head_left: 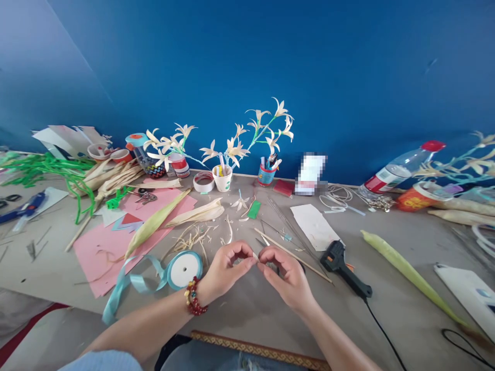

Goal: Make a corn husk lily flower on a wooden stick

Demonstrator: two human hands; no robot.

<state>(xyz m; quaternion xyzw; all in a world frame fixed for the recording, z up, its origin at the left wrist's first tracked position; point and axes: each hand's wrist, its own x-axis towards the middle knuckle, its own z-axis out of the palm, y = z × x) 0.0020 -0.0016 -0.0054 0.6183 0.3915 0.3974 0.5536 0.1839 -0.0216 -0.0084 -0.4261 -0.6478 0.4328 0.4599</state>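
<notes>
My left hand (228, 268), with a red beaded bracelet on its wrist, is closed in a pinch low in the middle of the view. My right hand (284, 273) pinches at the same spot, its fingertips against the left ones. Between them shows a small pale piece (256, 256), largely hidden by the fingers. Left of my left hand lies a spool of light blue ribbon (184, 269). A black glue gun (345, 268) rests to the right of my right hand. Thin sticks (296, 255) lie just beyond the hands, near pale husk scraps (189, 239).
Cups with pale husk flowers (222, 178) stand along the blue wall. Pink paper (104, 252) and green wires (81, 180) are at the left. A bottle (398, 172), a green husk (410, 273) and a white power bank-like object (467, 296) are at the right.
</notes>
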